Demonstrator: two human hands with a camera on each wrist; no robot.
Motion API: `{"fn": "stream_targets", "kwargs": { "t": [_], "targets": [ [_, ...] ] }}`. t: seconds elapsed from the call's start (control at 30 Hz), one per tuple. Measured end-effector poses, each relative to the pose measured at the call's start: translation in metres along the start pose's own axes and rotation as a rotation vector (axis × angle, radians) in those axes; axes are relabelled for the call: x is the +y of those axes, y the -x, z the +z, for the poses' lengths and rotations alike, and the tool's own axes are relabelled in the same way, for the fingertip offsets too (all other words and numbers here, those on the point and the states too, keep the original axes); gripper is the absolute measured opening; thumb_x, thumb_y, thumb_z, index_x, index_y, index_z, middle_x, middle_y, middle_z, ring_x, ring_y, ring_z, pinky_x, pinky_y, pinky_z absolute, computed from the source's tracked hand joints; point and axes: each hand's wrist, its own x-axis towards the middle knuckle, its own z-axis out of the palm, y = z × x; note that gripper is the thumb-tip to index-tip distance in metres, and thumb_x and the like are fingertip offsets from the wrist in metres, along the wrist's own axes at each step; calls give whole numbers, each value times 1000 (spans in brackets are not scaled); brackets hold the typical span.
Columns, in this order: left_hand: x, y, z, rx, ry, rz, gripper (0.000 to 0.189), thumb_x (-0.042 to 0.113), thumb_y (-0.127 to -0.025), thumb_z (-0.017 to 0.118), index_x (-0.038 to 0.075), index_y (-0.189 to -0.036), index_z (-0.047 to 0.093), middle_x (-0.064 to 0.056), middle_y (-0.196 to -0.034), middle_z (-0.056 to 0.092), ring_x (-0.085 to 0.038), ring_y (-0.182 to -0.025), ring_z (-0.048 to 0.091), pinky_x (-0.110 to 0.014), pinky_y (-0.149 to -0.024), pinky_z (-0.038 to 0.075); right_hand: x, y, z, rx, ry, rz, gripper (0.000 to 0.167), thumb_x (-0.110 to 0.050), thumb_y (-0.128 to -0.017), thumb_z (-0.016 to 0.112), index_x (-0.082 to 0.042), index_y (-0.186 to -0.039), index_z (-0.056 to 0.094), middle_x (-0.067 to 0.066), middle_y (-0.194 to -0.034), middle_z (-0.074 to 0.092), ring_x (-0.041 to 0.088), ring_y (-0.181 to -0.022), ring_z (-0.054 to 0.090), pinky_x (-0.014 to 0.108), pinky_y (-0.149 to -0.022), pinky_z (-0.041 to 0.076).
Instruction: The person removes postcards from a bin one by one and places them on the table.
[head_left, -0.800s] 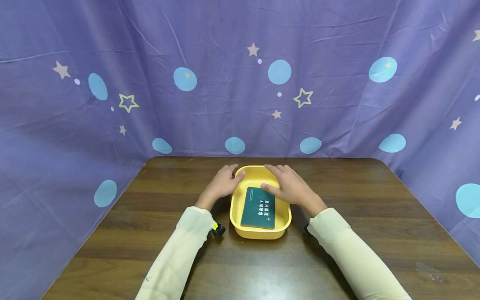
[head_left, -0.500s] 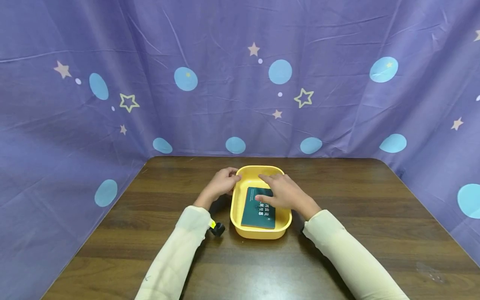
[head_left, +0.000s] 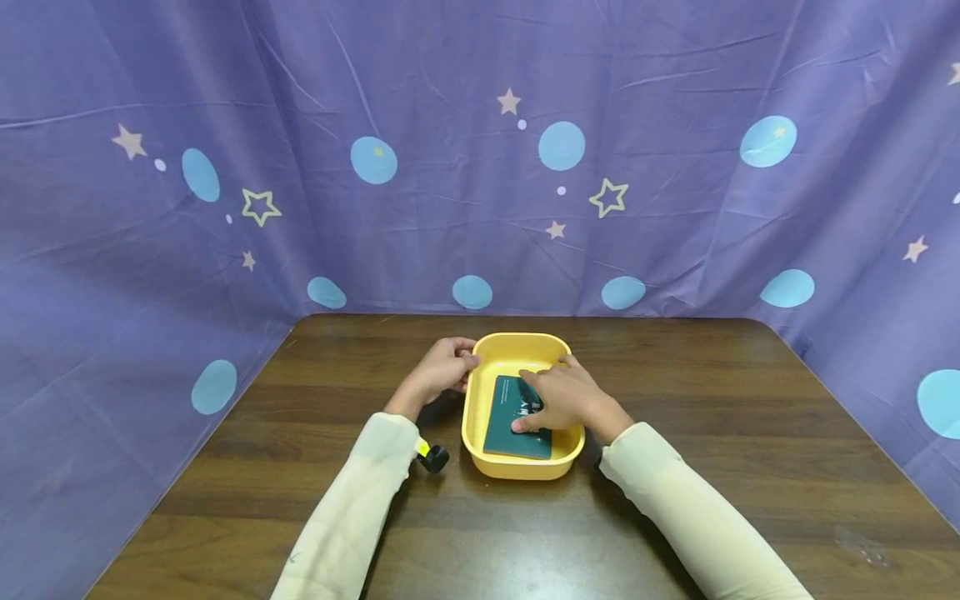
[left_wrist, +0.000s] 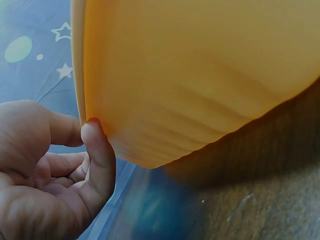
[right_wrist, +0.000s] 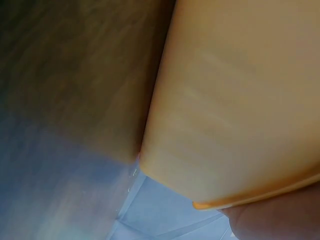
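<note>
A yellow plastic basin point(head_left: 522, 468) stands on the table, with a dark green book point(head_left: 504, 435) lying flat inside. White characters on its cover are partly covered by my right hand point(head_left: 567, 395). That hand reaches over the basin's right rim, its thumb and forefinger spread above the cover; whether they touch it I cannot tell. At the far left side of the basin, my left hand point(head_left: 444, 367) pinches the rim. The left wrist view shows that thumb and a finger meeting at the basin's edge point(left_wrist: 78, 60). Little of the right hand appears in the right wrist view.
The brown wooden table point(head_left: 675, 367) extends around the basin on all sides. A purple curtain point(head_left: 420, 233) with stars and blue spots hangs behind it. A small clear plastic piece point(head_left: 862, 547) lies at the right. A black wrist camera point(head_left: 433, 458) sits under the left cuff.
My right hand has come left and down from the basin's right rim to over the book. My left hand has drawn its fingers in and now pinches the rim.
</note>
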Motion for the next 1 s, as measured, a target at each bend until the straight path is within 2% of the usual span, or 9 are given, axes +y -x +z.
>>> {"fn": "stream_targets", "kwargs": {
  "t": [0.27, 0.57, 0.73, 0.87, 1.0],
  "targets": [
    [0, 1, 0, 2, -4, -7, 42, 6, -102, 56, -7, -142, 50, -19, -100, 60, -16, -65, 58, -24, -54, 56, -1, 1, 0, -11, -10, 11, 104, -76, -77, 73, -11, -153, 48, 12, -139, 62, 29, -131, 55, 59, -122, 18],
    [-1, 0, 1, -8, 21, 3, 42, 4, -102, 55, -9, -141, 50, -19, -99, 60, -14, -62, 57, -23, -52, 54, 0, 2, 2, 22, -1, 9, 109, -79, -70, 76, -12, -152, 50, 7, -123, 62, 24, -117, 55, 53, -118, 25],
    [-1, -1, 1, -12, 20, -1, 43, 4, -102, 55, -9, -142, 49, -18, -98, 60, -14, -62, 57, -23, -52, 55, 0, 2, 2, 52, -2, 2, 111, -78, -69, 77, -11, -153, 49, 8, -127, 59, 29, -119, 50, 52, -113, 30],
    [0, 0, 1, -10, 22, -10, 43, 4, -102, 55, -8, -142, 50, -17, -97, 59, -13, -62, 56, -23, -52, 55, 0, 3, -1, 90, -51, 1, 110, -73, -70, 81, -10, -153, 48, 10, -129, 57, 32, -119, 47, 55, -113, 31],
    [1, 1, 0, -9, 20, -10, 43, 4, -101, 56, -8, -142, 50, -17, -98, 59, -13, -61, 56, -23, -52, 55, 0, 4, -5, 152, -140, 3, 109, -63, -70, 87, -8, -155, 45, 13, -131, 52, 32, -120, 44, 52, -111, 37]
  ]
}}
